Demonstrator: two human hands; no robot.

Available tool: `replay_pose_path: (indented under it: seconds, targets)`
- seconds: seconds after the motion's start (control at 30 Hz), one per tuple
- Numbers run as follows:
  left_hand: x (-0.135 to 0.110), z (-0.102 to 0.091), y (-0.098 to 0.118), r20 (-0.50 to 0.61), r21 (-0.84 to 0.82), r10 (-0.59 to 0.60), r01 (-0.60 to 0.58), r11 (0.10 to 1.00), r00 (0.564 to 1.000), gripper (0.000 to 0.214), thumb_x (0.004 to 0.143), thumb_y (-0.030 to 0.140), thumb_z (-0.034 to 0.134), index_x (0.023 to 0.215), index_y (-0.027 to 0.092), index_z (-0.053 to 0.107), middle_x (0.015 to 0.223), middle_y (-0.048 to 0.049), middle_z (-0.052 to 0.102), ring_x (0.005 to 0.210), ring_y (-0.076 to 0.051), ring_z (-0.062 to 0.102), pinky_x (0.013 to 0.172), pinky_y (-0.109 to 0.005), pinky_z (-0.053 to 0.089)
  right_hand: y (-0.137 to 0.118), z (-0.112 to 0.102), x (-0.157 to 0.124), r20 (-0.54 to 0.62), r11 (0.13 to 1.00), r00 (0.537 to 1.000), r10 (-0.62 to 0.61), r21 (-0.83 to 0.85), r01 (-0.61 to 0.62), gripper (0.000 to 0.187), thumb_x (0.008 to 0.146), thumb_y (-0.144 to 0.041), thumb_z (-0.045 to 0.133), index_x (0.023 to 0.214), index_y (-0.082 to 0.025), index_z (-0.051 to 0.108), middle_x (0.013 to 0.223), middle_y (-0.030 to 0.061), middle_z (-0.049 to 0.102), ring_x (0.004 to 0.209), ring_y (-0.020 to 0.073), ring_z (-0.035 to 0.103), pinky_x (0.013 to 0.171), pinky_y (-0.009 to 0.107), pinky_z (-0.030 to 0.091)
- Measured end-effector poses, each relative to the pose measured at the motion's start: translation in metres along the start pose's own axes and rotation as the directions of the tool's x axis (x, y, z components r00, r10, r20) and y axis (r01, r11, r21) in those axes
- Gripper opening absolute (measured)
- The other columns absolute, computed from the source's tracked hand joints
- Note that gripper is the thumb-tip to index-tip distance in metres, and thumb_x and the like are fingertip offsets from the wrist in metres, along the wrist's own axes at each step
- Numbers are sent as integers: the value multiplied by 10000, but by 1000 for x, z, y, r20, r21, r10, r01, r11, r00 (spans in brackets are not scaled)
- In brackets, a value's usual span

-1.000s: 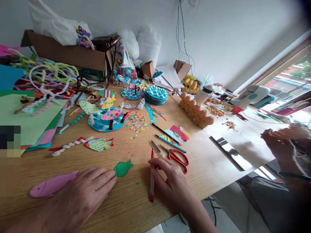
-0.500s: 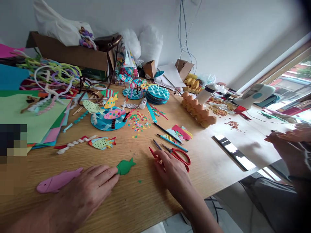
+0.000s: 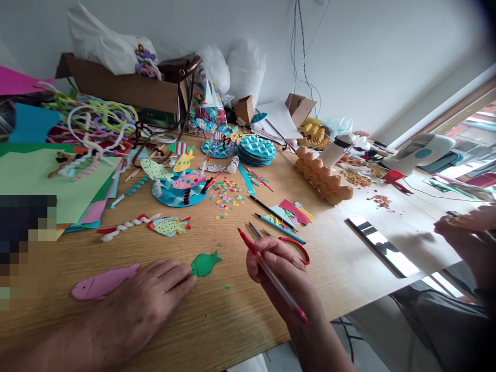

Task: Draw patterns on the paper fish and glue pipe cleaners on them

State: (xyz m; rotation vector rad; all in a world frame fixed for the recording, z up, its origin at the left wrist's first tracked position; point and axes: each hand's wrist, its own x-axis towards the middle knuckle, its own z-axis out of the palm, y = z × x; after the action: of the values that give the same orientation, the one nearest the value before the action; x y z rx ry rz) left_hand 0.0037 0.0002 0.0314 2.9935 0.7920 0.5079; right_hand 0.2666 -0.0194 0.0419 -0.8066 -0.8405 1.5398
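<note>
My left hand (image 3: 145, 292) lies flat on the wooden table, its fingertips touching the head end of a green paper fish (image 3: 206, 264). Partly behind that hand is a pink paper fish (image 3: 96, 284) with a drawn eye and gill line. In my right hand (image 3: 287, 294) is a red pen (image 3: 273, 279) with a clear barrel, held above the table with its tip up and to the left. Red-handled scissors (image 3: 300, 250) lie just beyond that hand, partly hidden by it. A tiny green paper scrap (image 3: 228, 288) sits between my hands.
Pens (image 3: 279, 228), paper strips (image 3: 294, 212) and confetti (image 3: 227, 194) lie ahead. A decorated fish (image 3: 170, 226) and a blue base with fish (image 3: 178, 196) stand left. Egg carton (image 3: 323, 178) and a glossy black bar (image 3: 382, 247) are right. Another person's hand (image 3: 465, 227) is at far right.
My right hand has lifted the red pen off the table beside the scissors, and its whole barrel now shows. My left hand stays by the green fish. The view has shifted slightly.
</note>
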Motion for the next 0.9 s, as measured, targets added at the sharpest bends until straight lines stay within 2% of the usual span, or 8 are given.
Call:
replay_pose_path:
  seconds: [0.13, 0.3, 0.37, 0.43, 0.5, 0.6, 0.73, 0.9]
  targets:
    - [0, 3, 0, -32, 24, 9, -9, 1000, 999, 485, 950, -30, 279, 1081, 203, 684, 1025, -17, 728, 900, -162, 662, 824, -251, 535, 5, 0, 2, 10, 985, 997, 82, 153, -83, 174, 770, -312, 872, 925, -263, 810, 796, 33, 727, 733, 122, 656, 636, 206, 497]
    - [2, 5, -1, -18, 30, -7, 8, 1000, 1000, 447, 959, -11, 304, 1052, 209, 682, 995, -10, 735, 864, -164, 675, 791, -254, 549, 7, 11, 7, 4, 993, 999, 38, 112, -38, 334, 666, -317, 931, 954, -257, 772, 762, 3, 678, 671, 117, 578, 623, 227, 462]
    - [4, 4, 0, -3, 36, -10, 10, 999, 1000, 467, 947, -24, 293, 1049, 205, 686, 989, -10, 741, 858, -165, 684, 788, -261, 555, 8, 16, 10, -39, 1000, 999, -18, -22, 17, 282, 685, -376, 901, 851, -228, 727, 674, -23, 614, 600, 107, 503, 573, 222, 411]
    - [4, 4, 1, 22, 40, -17, 16, 999, 1000, 476, 933, -40, 295, 1055, 198, 690, 1002, -14, 744, 864, -169, 691, 795, -269, 556, 10, 21, 12, -81, 967, 993, -82, -246, 60, 266, 741, -399, 832, 742, -207, 648, 615, -40, 548, 558, 100, 435, 529, 218, 351]
    - [4, 4, 2, 36, 46, -21, 19, 999, 999, 464, 922, -45, 318, 1070, 191, 689, 1015, -18, 746, 871, -171, 693, 800, -270, 552, 15, 25, 13, -77, 882, 991, -113, -466, 65, 250, 786, -376, 749, 705, -206, 586, 606, -45, 517, 548, 102, 408, 508, 219, 320]
    - [2, 6, 3, 42, 51, -14, 12, 999, 999, 425, 913, -34, 366, 1091, 185, 683, 1017, -20, 748, 879, -175, 686, 807, -275, 545, 25, 30, 12, -7, 740, 996, -86, -670, 59, 168, 806, -325, 651, 724, -216, 552, 587, -56, 495, 522, 103, 403, 486, 218, 309]
    - [0, 8, 2, 9, 48, -2, 2, 999, 1000, 386, 926, -9, 391, 1070, 177, 697, 1013, -40, 745, 881, -189, 670, 801, -293, 541, 39, 34, 10, 81, 586, 991, -104, -800, 128, 74, 814, -239, 577, 746, -222, 552, 604, -53, 547, 532, 106, 458, 523, 219, 356]
    - [-1, 11, 2, -46, 52, 2, 0, 999, 999, 437, 940, -23, 341, 1046, 167, 720, 998, -53, 747, 889, -200, 659, 809, -311, 543, 45, 35, 11, 114, 534, 987, -111, -831, 156, 72, 777, -170, 541, 746, -235, 540, 619, -40, 592, 535, 117, 508, 524, 219, 388]
